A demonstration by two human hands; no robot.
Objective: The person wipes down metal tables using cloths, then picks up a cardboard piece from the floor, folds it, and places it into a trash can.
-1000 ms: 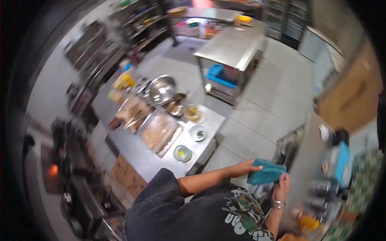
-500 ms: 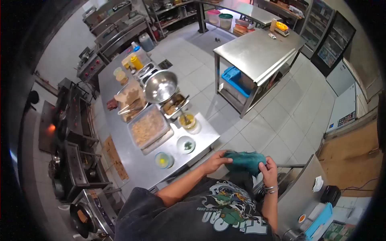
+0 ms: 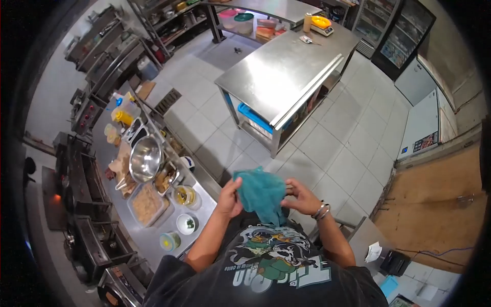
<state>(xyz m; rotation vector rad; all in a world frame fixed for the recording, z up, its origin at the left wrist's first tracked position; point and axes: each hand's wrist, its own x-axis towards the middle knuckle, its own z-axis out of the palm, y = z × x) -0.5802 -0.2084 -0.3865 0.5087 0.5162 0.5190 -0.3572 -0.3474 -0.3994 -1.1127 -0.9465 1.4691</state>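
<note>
In front of your shirt [image 3: 279, 263], your left hand [image 3: 230, 199] clasps the cloth [image 3: 261, 193]; whether your right hand [image 3: 303, 197], at its edge, grips too, I can't tell. Looks light, limp: pinch opposite edges.

A yellow-topped scale [image 3: 321, 26] stands on a steel table [image 3: 279, 71].

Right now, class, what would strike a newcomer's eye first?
First, the teal cloth between the left hand and right hand, in front of the dark shirt. Then the shiny metal bowl on the counter to the left, and the gleaming steel table farther ahead.
</note>
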